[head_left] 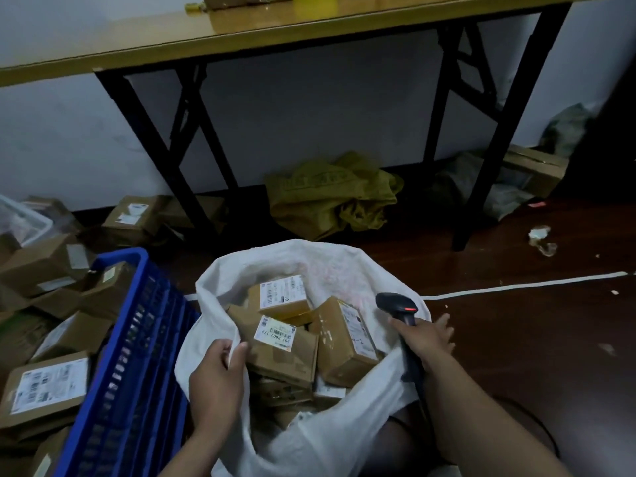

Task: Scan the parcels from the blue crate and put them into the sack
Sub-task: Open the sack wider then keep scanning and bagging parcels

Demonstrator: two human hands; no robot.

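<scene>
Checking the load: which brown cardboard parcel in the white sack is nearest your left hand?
The brown cardboard parcel labelled P802 1/7, beside the left hand gripping the rim of the white sack; the other parcels lie farther back or right.

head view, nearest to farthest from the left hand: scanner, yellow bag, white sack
1. white sack: its rim is pinched by the left hand.
2. scanner: across the sack, in the right hand.
3. yellow bag: back under the table.

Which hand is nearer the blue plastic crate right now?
Left. The left hand grips the rim of the white woven sack, just beside the blue plastic crate; the right hand holds the black handheld scanner at the sack's opposite side.
</scene>
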